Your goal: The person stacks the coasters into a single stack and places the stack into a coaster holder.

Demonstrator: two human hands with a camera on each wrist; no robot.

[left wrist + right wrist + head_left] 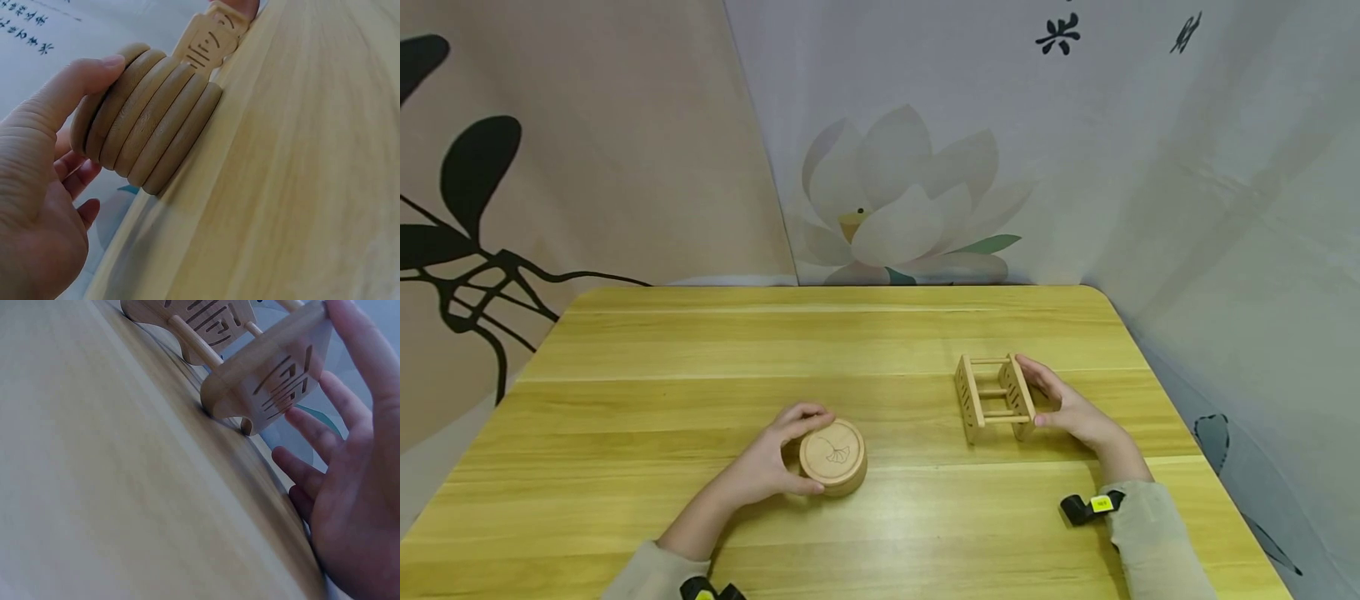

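A stack of round wooden coasters [833, 455] stands on the table left of centre, its top disc marked with a ginkgo leaf. My left hand [773, 457] holds the stack from its left side, thumb at the near rim and index finger at the far rim. In the left wrist view the thumb lies on the top coasters [145, 115]. To the right stands a small wooden coaster rack [973, 398], two slotted side panels joined by dowels. My right hand [1067, 407] touches its right panel [275, 378] with thumb and fingertips, fingers fairly straight and spread.
Both things rest on a light wooden table [700, 350], with bare wood between them. A printed cloth backdrop [910, 200] with a lotus rises behind the far edge and along the right. Black wrist cameras [1092, 507] sit at both cuffs.
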